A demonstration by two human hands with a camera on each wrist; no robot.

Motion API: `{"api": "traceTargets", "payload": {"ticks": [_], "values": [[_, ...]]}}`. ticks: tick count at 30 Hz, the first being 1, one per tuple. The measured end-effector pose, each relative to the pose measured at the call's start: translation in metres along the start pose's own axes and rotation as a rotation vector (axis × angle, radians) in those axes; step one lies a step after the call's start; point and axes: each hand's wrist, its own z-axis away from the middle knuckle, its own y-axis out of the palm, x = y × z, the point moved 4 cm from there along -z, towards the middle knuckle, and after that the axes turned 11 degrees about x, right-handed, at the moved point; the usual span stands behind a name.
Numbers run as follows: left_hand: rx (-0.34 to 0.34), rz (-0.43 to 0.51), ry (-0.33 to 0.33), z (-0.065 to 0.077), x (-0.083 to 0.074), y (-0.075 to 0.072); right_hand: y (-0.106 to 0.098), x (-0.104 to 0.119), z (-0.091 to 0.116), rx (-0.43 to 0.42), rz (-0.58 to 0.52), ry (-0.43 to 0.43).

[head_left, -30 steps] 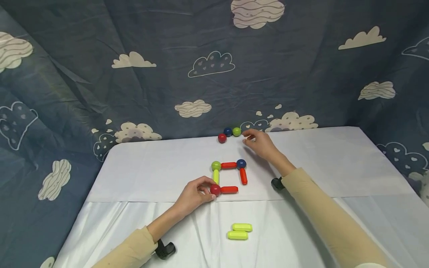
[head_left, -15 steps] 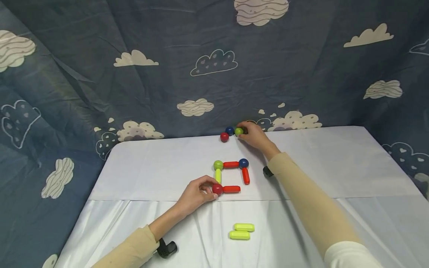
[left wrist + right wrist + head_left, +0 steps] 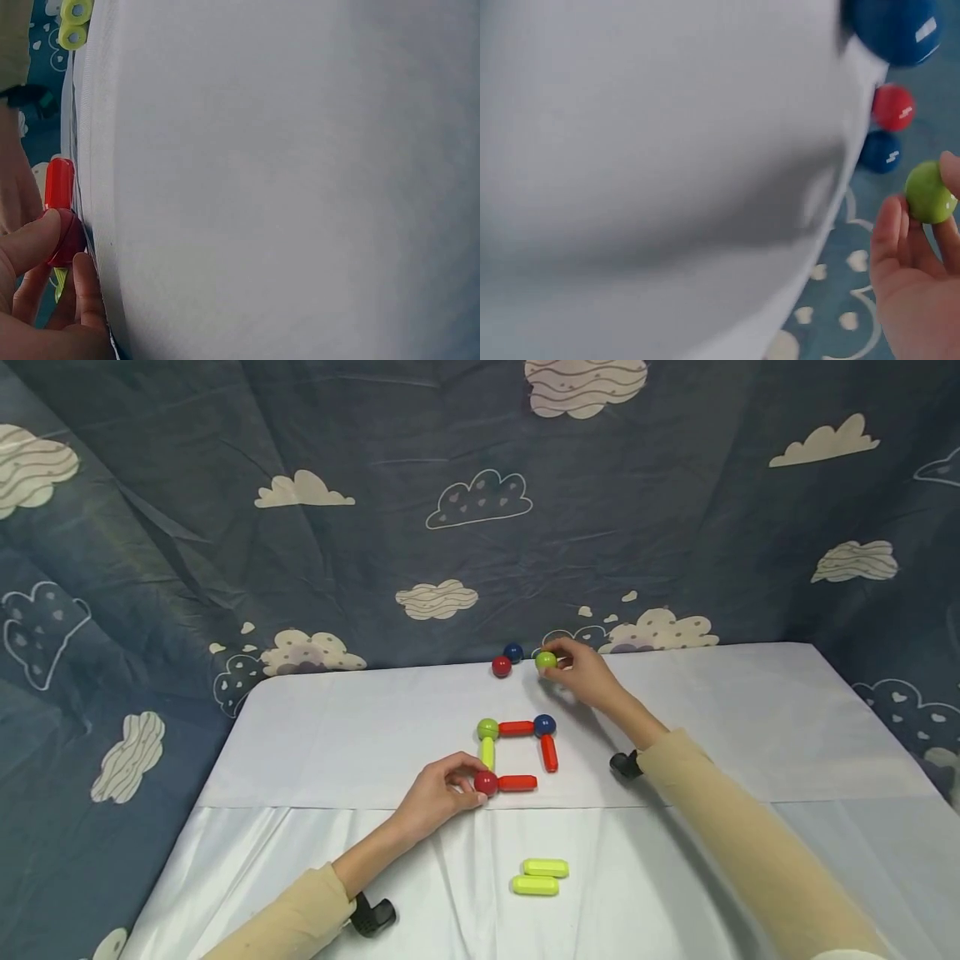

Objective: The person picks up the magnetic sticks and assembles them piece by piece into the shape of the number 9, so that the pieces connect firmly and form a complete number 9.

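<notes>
My left hand [image 3: 442, 793] pinches a red ball [image 3: 486, 783] at the near left corner of a toy frame of balls and rods. From that ball a red rod [image 3: 517, 783] points right, and a yellow-green rod [image 3: 487, 753] runs back to a green ball [image 3: 487, 728]. Another red rod [image 3: 515, 728] links this to a blue ball [image 3: 544, 725], from which a red rod [image 3: 550, 754] comes toward me. At the table's far side my right hand [image 3: 588, 677] holds a second green ball [image 3: 930, 193] between thumb and fingers.
A loose red ball [image 3: 502, 667] and a loose blue ball [image 3: 513, 652] lie near the far table edge. Two yellow-green rods [image 3: 536, 885] lie side by side nearer me. Behind the white-covered table [image 3: 337, 735] hangs a dark cloud-print cloth [image 3: 337, 577].
My right hand reached the loose green ball, took hold of it and drew it slightly right, away from the blue one. The left hand kept its grip on the red ball.
</notes>
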Motion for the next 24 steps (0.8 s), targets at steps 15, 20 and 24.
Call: {"api": "traceTargets", "payload": {"ticks": [15, 20, 24], "values": [[0.003, 0.011, -0.002, 0.0, 0.002, 0.003, 0.033, 0.027, 0.111, 0.228, -0.027, -0.071], [0.002, 0.006, 0.002, 0.0, 0.0, 0.002, 0.051, 0.022, 0.132, 0.223, 0.037, -0.059], [0.001, 0.003, 0.004, 0.001, -0.001, 0.001, 0.06, 0.018, 0.138, 0.215, 0.074, -0.047]]}}
